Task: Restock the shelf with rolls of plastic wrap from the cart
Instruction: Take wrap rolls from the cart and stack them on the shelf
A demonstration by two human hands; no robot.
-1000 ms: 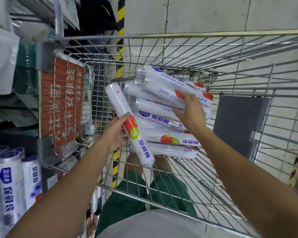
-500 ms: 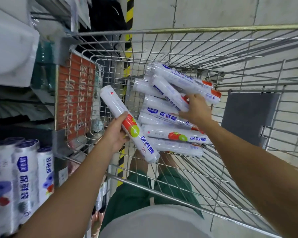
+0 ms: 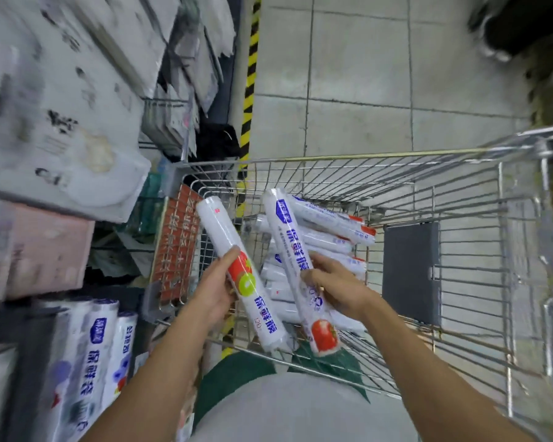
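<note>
My right hand now grips a second roll lifted off the cart pile, left hand still clutching the first roll: both ready for stocking.

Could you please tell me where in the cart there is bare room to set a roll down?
Bare wire floor lies right of the pile of rolls, by the grey flap. The left side is crowded: the pile, plus left hand and right hand, each gripping one.

Both forearms extended forward; left hand, right hand fingers curled, gripping.
</note>
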